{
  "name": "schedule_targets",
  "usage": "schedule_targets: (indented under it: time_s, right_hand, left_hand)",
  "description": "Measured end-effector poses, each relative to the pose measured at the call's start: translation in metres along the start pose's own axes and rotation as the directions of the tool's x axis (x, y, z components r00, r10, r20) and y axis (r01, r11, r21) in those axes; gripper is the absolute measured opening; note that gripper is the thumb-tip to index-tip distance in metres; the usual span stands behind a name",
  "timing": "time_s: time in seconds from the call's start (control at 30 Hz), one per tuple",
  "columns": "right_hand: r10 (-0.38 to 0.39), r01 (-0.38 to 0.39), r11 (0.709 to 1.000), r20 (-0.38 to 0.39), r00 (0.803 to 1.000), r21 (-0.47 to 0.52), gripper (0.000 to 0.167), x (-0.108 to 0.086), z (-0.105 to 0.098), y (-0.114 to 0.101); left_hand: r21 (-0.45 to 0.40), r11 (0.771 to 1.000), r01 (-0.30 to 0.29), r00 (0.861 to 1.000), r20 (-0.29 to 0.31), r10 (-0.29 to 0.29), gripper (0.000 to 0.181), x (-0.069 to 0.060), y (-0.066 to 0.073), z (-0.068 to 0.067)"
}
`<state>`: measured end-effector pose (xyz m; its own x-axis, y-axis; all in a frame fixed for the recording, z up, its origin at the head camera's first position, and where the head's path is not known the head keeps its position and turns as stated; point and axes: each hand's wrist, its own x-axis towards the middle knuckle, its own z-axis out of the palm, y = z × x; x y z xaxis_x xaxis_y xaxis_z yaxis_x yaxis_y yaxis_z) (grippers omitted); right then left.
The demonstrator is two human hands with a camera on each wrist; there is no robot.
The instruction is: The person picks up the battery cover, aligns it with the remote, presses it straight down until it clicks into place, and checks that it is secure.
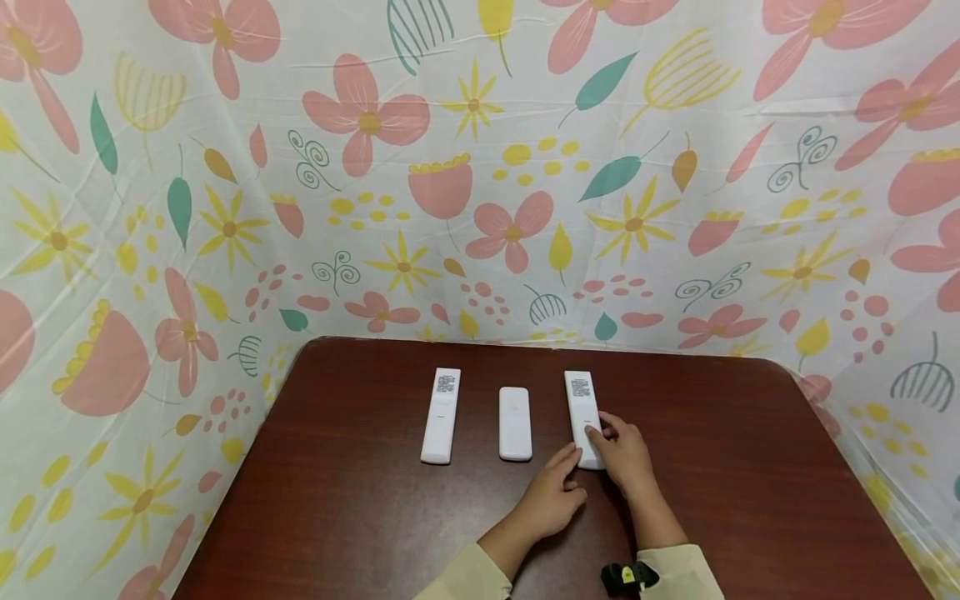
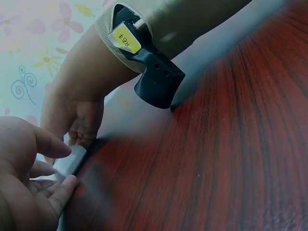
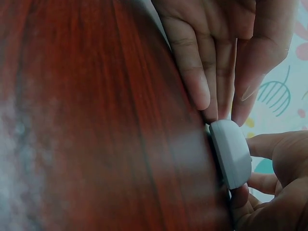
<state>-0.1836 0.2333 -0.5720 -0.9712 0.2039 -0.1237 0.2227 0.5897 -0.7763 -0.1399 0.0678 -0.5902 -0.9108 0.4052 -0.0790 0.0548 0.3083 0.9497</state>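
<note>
A white remote control (image 1: 581,404) lies on the right of the table with a printed label at its far end. My right hand (image 1: 625,457) grips its near part, thumb on the upper face and fingers along the right side. At the near left edge, the fairly straight fingertips of my left hand (image 1: 550,498) touch it. In the right wrist view the remote's near end (image 3: 232,153) shows between both hands. The left wrist view has my left hand (image 2: 24,178) close beside that end, partly covering it.
A shorter white remote-like device (image 1: 514,425) lies in the middle, and another labelled white remote (image 1: 441,417) to its left. The dark wooden table (image 1: 337,517) meets a flower-printed cloth (image 1: 480,183) at the back and sides. A black camera strap (image 1: 628,577) sits on my right wrist.
</note>
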Motion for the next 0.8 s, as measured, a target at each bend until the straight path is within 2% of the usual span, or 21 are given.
schedule_targets:
  time_s: [0.53,0.8]
  right_hand:
    - [0.020,-0.020,0.999,-0.013,1.000,0.030,0.058,0.0015,0.0000,0.0061]
    - [0.068,-0.068,0.995,-0.005,0.998,0.068,0.059,-0.0023,-0.0017,0.0040]
  left_hand:
    - [-0.009,0.999,0.044,0.999,-0.005,-0.044,0.065,0.0002,0.0043,-0.0007]
    - [-0.033,0.996,0.077,0.997,-0.018,-0.078,0.069,0.0007,0.0058,-0.0006]
